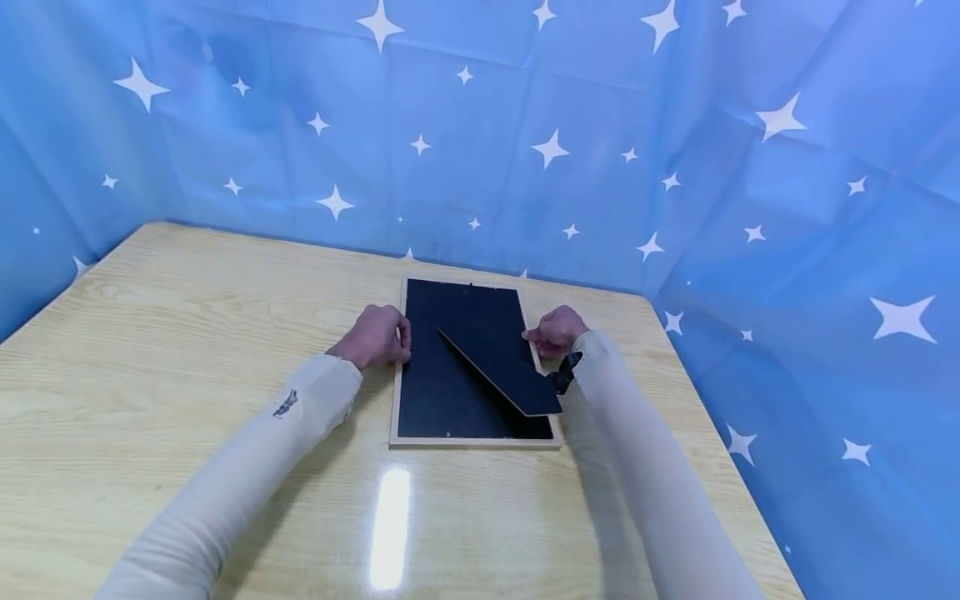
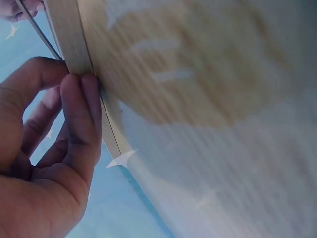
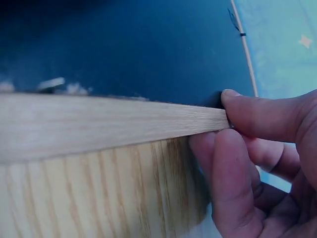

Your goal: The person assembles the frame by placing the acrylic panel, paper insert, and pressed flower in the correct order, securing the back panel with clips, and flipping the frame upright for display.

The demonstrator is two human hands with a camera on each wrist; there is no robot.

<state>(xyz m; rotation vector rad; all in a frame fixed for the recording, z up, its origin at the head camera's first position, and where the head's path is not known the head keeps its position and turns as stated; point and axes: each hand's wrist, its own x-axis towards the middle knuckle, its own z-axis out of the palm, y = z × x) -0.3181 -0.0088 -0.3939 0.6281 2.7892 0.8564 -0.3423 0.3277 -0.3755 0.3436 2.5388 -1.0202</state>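
A picture frame with a pale wooden rim [image 1: 474,443] lies back side up, its black backing board [image 1: 431,400] showing. From the board a black stand leg [image 1: 502,362] sticks up at a slant toward the lower right. My left hand [image 1: 378,336] pinches the left rim, thumb and fingers on either side of the wooden edge [image 2: 69,34] in the left wrist view. On the opposite side, my right hand [image 1: 557,330] grips the right rim. Its thumb [image 3: 247,111] lies over the edge, with curled fingers below, in the right wrist view. The frame's front is hidden.
A wood-grain table [image 1: 225,317] carries the frame near its far edge. Behind and to the right hangs a blue curtain [image 1: 480,167] with white stars. A dark band with a small device [image 1: 564,373] sits at the right wrist.
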